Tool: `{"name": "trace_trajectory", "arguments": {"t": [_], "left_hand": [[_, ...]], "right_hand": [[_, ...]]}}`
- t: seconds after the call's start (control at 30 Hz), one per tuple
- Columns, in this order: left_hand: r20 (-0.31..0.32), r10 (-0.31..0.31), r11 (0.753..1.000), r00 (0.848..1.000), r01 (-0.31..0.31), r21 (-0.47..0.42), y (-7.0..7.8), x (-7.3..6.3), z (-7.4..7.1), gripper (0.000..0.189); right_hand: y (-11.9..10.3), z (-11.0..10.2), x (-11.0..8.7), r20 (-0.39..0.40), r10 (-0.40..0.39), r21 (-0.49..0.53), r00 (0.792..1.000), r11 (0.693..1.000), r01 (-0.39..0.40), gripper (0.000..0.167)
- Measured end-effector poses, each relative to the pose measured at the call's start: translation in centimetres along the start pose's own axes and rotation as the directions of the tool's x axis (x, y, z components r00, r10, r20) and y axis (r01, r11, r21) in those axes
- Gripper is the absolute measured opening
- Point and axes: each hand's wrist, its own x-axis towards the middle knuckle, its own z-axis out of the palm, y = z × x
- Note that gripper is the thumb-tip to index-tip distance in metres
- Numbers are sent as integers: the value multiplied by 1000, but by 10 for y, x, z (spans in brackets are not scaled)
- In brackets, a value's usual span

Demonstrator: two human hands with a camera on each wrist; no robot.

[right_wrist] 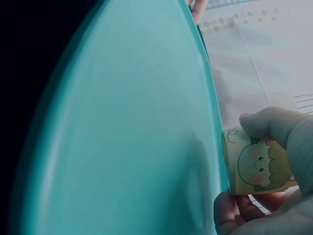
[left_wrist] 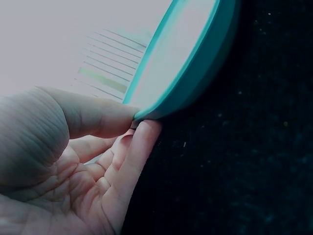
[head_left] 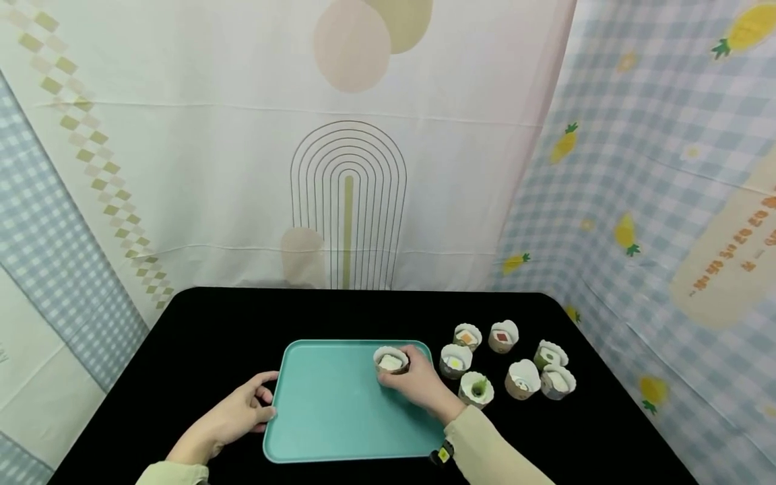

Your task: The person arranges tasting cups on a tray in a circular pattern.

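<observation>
The right hand (head_left: 422, 385) grips a paper baking cup (head_left: 390, 360) with a pale filling over the right part of a turquoise tray (head_left: 333, 411). A cartoon face is printed on that cup (right_wrist: 257, 164) in the right wrist view, with the thumb on one side and fingers on the other. Whether its base touches the tray I cannot tell. At the tray's left edge is the left hand (head_left: 238, 412). In the left wrist view the thumb and fingers of the left hand (left_wrist: 83, 147) pinch the tray's rim (left_wrist: 183, 88).
Several more paper cups stand right of the tray on the black table (head_left: 212, 323). They include one with green content (head_left: 476, 389), one with a red piece (head_left: 503, 336) and one with an orange piece (head_left: 467, 336). Patterned curtains (head_left: 242, 168) hang behind and beside the table.
</observation>
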Motion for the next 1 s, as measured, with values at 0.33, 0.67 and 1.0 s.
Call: {"name": "trace_trajectory", "arguments": {"t": [0.33,0.67,1.0], "left_hand": [[8,7,1000,1000,-7,-6,-4,2,-1,66],[19,7,1000,1000,-7,-5,-3,2,-2,66],[17,7,1000,1000,-7,8,-3,1,-2,65]], "right_hand": [[7,4,3,44,3,5,999,1000,-3,46],[6,4,-1,-9,35,58,999,998,-35,55],[0,15,0,-129,31,106,991,994,-17,56]]}}
